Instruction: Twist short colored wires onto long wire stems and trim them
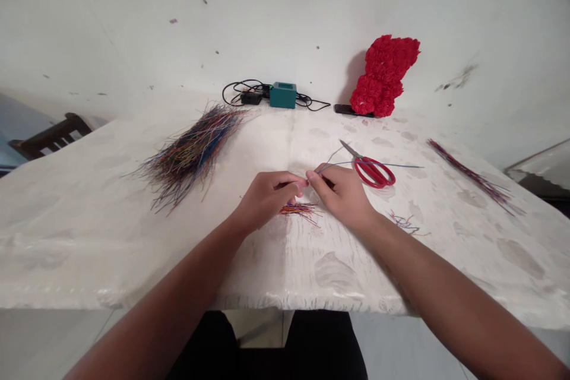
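Note:
Over the middle of the table, my two hands meet at the fingertips. My right hand [341, 190] is closed in a pinch on thin blue wires [392, 164]; one strand runs out to the right over the scissors, another bends upward. Thumb and fingers of my left hand [271, 197] are pinched together against the right fingertips; what lies between them is too small to make out. Just below the hands is a small pile of short orange and purple wire pieces [300, 210]. Red-handled scissors [374, 172] lie partly open to the right of my right hand.
A large bundle of multicoloured wires [191, 151] lies left. Toward the wall are a green box [283, 95], black cables [244, 86] and a red flower-covered figure [383, 77]. Rightward lie a thin wire bundle [474, 175] and wire scraps [405, 222].

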Motion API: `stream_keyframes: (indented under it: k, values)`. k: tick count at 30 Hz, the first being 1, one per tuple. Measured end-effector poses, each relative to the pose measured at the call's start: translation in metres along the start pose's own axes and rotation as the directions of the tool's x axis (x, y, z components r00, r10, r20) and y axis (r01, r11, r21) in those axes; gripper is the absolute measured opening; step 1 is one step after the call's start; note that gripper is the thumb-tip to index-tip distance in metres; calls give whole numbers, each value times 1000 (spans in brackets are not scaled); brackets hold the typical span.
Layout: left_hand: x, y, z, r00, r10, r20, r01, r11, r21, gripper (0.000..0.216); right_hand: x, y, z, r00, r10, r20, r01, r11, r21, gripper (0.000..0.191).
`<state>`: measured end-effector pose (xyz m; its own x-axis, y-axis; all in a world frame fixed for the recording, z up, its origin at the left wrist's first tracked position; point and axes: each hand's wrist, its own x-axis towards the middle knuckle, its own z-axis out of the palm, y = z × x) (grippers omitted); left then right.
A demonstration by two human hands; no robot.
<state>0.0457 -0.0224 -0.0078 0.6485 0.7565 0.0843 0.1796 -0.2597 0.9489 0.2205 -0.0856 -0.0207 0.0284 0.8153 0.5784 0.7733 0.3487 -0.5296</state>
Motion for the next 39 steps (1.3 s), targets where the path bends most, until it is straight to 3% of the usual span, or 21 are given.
stream_keyframes:
  k: [11,22,28,34,39]
  values:
    - [0,-1,0,998,62,5,-62,998,14,17,-1,-5,0,1000,1,-31,0,999,45,42]
    - [-2,4,2,995,95,-11,-92,986,138,16,-1,-3,1,1000,3,10,-4,997,75,41]
    - [0,3,3,996,85,-17,-82,987,141,16,-1,-7,-1,998,-30,-58,33,998,55,39]
    - [-1,3,4,987,158,-10,-155,975,160,15,-2,-6,0,998,-58,-13,59,998,25,38]
    - [-1,2,3,991,128,-22,-126,987,100,16,-2,-7,-2,996,-82,-46,82,997,-5,37]
